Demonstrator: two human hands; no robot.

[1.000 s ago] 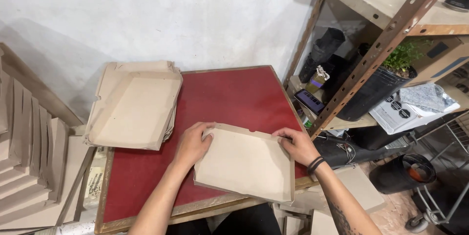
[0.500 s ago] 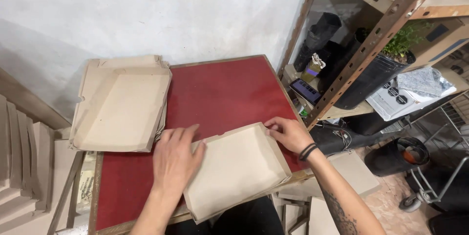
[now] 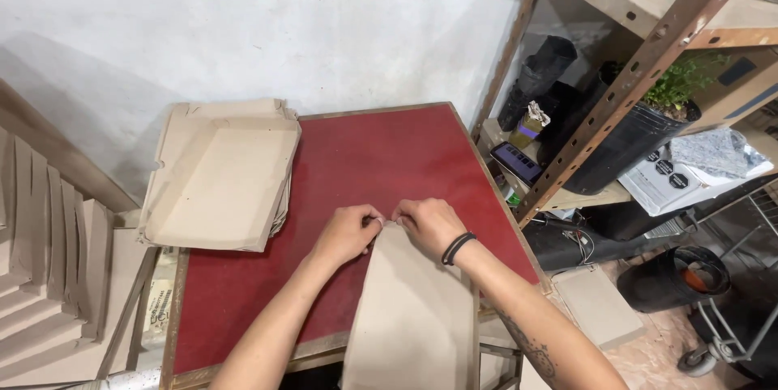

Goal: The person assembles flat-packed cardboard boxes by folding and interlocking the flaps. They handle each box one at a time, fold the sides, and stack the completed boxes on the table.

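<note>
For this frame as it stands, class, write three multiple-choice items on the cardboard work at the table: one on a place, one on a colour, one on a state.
1. Where is the stack of folded cardboard trays?
A. On the table's far left corner
B. On the metal shelf
C. On the floor at right

2. What colour is the table top?
A. Green
B. Red
C. White

3. How do the hands meet the cardboard piece?
A. Both pinch its far edge
B. Only one touches it
C. Both rest flat on its middle

Answers: 1 A, the stack overhangs the table's far left corner. 2 B, the surface is red inside a wooden rim. 3 A, the left hand and right hand have fingertips together at the far edge.
</note>
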